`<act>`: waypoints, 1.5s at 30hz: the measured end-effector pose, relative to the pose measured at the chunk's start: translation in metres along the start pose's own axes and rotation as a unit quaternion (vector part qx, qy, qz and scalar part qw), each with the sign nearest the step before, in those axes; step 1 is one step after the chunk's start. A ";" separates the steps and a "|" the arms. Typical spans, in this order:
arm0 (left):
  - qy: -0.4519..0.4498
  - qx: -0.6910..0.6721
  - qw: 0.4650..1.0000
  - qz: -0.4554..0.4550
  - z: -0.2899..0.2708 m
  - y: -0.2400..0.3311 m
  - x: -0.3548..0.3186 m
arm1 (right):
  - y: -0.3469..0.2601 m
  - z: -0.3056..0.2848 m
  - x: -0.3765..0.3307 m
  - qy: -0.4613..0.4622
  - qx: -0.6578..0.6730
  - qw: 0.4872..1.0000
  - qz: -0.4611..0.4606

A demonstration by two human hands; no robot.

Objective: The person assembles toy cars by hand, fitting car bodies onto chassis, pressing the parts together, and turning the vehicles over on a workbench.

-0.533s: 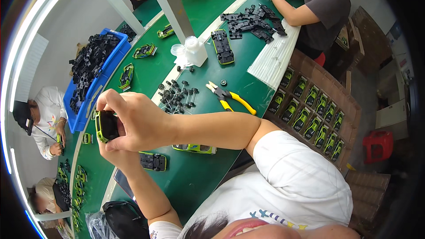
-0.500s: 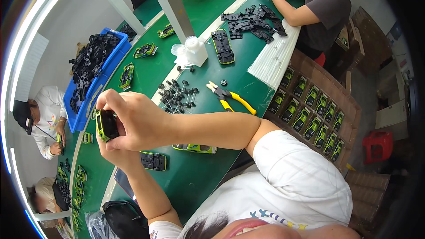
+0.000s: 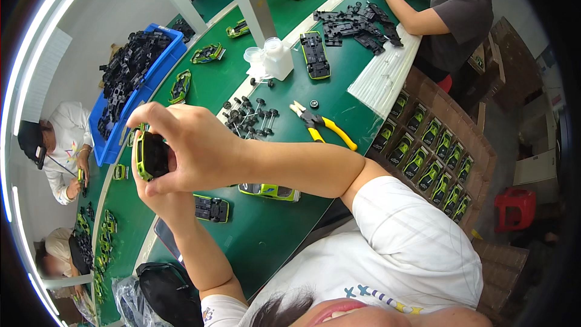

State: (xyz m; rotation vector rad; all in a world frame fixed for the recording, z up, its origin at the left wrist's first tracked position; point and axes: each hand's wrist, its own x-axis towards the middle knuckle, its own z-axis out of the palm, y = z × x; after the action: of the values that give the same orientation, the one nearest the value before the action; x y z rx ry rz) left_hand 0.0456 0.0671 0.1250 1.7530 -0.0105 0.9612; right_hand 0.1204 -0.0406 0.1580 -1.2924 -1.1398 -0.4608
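Note:
Both of my hands are raised over the left side of the green table around one toy car, with a green body and a black underside. My right hand wraps it from the right, its index finger bent over the top and its thumb below. Behind and beneath, my left hand closes on the same car; most of its fingers are hidden. Just below my right forearm lie an upturned toy car and a green toy car. Beyond the forearm are several wheel axles, yellow-handled pliers and a loose wheel.
White plastic bottles stand beside the metal post. Past them lie an upturned car and a pile of black chassis. A blue bin of black parts stands left, a box of cars right. Co-workers sit around the table.
The view has shifted slightly, and the toy car has turned a little in my hands. At the far side, a co-worker's hand now spreads open beside an upturned car.

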 end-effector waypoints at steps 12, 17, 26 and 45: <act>0.050 0.022 0.997 0.047 0.007 0.003 0.002 | 0.013 0.005 -0.001 -0.015 0.050 0.997 0.060; -0.036 -0.009 0.999 -0.014 -0.010 0.000 0.004 | 0.008 0.012 -0.003 0.016 0.075 0.997 0.025; 0.013 -0.090 0.995 -0.028 0.013 0.014 0.001 | 0.002 0.003 0.000 -0.019 0.041 0.999 0.028; 0.031 0.175 0.977 0.116 0.001 0.000 0.009 | 0.014 0.004 0.000 -0.028 0.020 0.997 0.068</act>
State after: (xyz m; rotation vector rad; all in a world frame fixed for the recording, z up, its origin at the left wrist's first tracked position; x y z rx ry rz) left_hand 0.0520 0.0703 0.1299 2.0755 -0.0077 1.2457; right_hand 0.1306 -0.0332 0.1507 -1.3455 -1.0939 -0.3028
